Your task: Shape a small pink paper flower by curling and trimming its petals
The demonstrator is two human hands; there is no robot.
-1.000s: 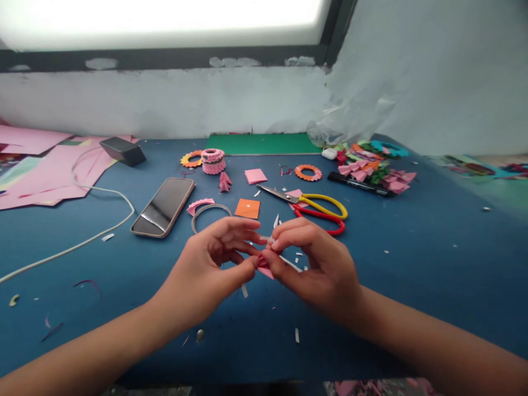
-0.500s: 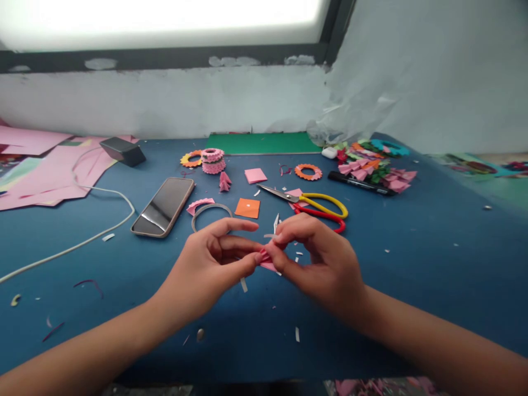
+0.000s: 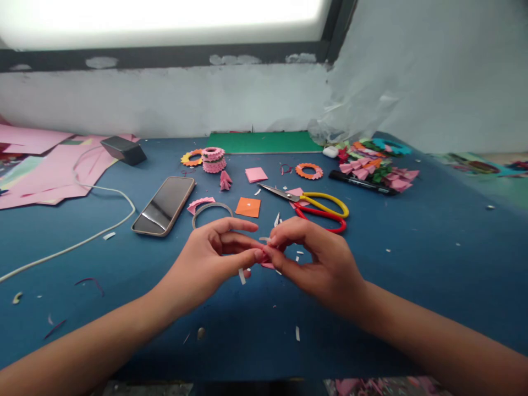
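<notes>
Between the fingertips of both hands is a small piece of pink paper (image 3: 268, 265), mostly covered by the fingers. My left hand (image 3: 220, 252) pinches it from the left with thumb and fingers, the index finger held out above. From the other side, my right hand (image 3: 315, 256) closes thumb and index finger on the same paper. A thin white paper strip (image 3: 242, 276) sticks out below my left thumb. Just beyond the hands lie an orange paper square (image 3: 248, 207), a grey ring (image 3: 213, 205) and scissors (image 3: 324, 204) with yellow and red handles.
A phone (image 3: 164, 206), white cable (image 3: 70, 250) and black block (image 3: 124, 150) are on the left, near pink sheets (image 3: 53, 170). Farther back are pink toothed rings (image 3: 213, 160), a pink square (image 3: 256, 175), an orange-pink ring (image 3: 309, 171), a black marker (image 3: 363, 182) and folded paper pieces (image 3: 365, 165).
My right fingertips have shifted slightly left, closer to the left thumb, covering more of the pink paper. The white strip under my left thumb has moved a little. Other things stay put.
</notes>
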